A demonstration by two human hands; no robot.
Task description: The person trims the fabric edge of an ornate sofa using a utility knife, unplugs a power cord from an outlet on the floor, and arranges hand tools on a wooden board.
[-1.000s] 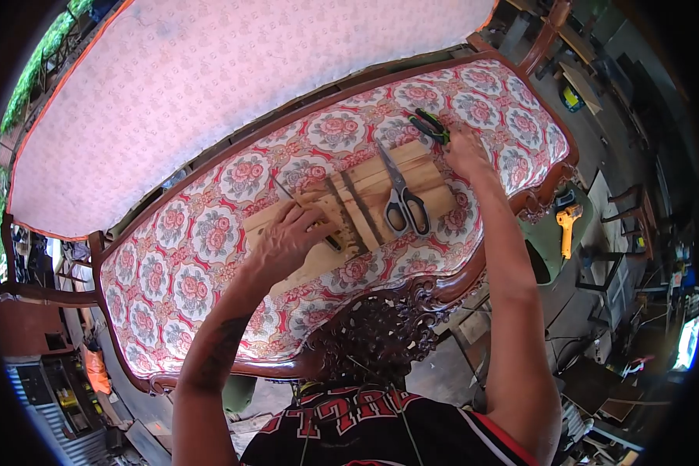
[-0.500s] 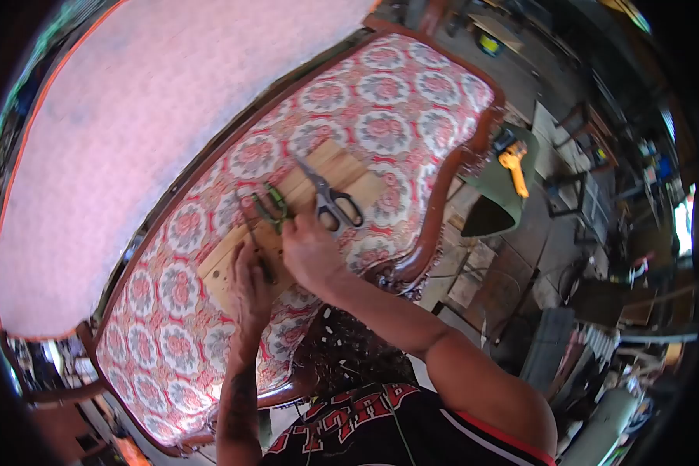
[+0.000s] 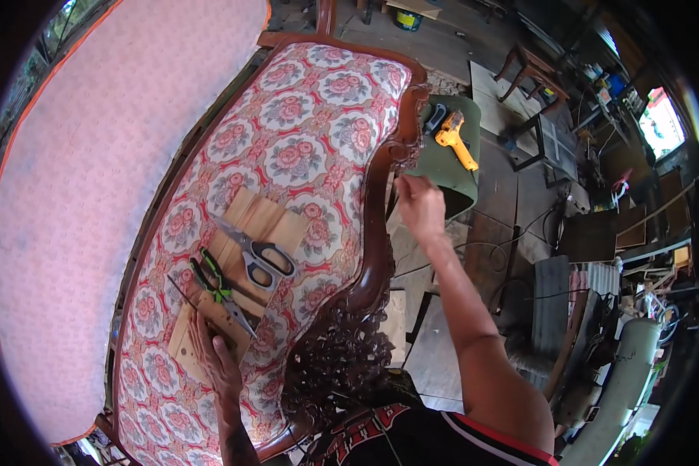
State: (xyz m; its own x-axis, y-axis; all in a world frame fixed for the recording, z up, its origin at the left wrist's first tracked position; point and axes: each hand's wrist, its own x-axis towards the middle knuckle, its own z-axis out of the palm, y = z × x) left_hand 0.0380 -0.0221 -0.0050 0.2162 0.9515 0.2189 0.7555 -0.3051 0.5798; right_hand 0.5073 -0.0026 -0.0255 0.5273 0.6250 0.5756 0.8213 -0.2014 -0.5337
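Observation:
On the flowered sofa seat (image 3: 295,155) lies a light wooden board (image 3: 245,208). Scissors (image 3: 258,252) with dark-rimmed handles rest across it, beside green-and-black handled pliers (image 3: 219,293). My left hand (image 3: 216,359) lies on the board's near end, fingers stretched out. A thin dark rod (image 3: 180,290) shows just past its fingertips; its other end is hidden by the hand. My right hand (image 3: 422,208) is in the air past the carved wooden front rail (image 3: 377,202), near the green stool, its fingers pinched together. Whatever they hold, if anything, is too small to make out.
A yellow-orange power tool (image 3: 457,140) and a dark-handled tool (image 3: 435,116) lie on a green stool (image 3: 443,165) beyond the rail. The pink-covered backrest (image 3: 124,171) rises on the left. Wooden frames (image 3: 536,74) and stacked materials (image 3: 553,299) stand at right.
My right hand has left the board and moved right, past the seat's front rail. My left hand stays on the board. The view has shifted, bringing the stool nearer the middle.

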